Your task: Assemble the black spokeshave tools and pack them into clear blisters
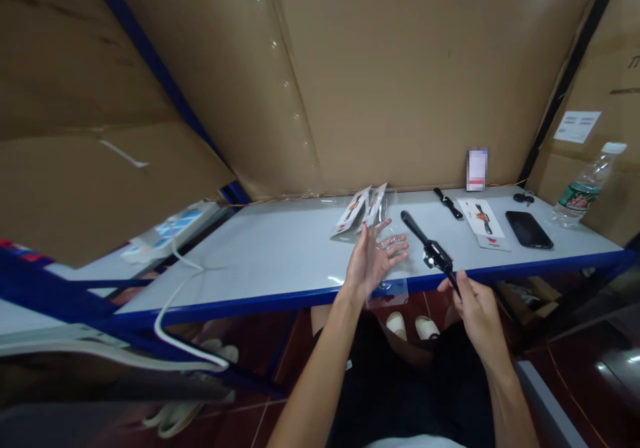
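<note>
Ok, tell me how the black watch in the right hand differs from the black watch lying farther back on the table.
The held watch is gripped by one strap end in the right hand and stretches out over the table edge; the far watch lies flat, untouched. The held one looks larger, being nearer the camera, and shows a pale spot at its middle; the far one looks plain black. Both are black with long straps.

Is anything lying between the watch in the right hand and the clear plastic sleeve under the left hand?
Nothing visible. The right hand holds the black watch by its strap end; the left hand rests on the clear sleeve, with only bare table between them.
</note>
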The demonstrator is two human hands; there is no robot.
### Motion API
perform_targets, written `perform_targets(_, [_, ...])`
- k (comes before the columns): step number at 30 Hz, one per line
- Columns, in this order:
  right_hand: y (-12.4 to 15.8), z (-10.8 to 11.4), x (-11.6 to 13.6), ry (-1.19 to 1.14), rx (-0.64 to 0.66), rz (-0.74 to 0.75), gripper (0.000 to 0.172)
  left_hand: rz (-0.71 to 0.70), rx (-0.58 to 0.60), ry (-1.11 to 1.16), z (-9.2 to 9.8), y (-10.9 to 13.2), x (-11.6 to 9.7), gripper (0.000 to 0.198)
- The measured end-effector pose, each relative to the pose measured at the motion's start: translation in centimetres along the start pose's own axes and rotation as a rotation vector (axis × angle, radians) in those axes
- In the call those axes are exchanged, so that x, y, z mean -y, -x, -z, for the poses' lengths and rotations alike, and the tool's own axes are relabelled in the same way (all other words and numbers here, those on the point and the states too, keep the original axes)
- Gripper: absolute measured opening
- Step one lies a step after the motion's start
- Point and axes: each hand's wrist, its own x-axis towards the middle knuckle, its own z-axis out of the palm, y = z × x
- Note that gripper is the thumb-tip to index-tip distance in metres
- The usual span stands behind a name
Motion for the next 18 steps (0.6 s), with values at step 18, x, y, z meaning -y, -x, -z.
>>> perform_targets(18, [2.4, 1.6, 4.0, 0.051, -0.085, 0.11, 0.035, 0.031, 0.068, -0.052, 0.1, -0.2, 0.0, 0.065])
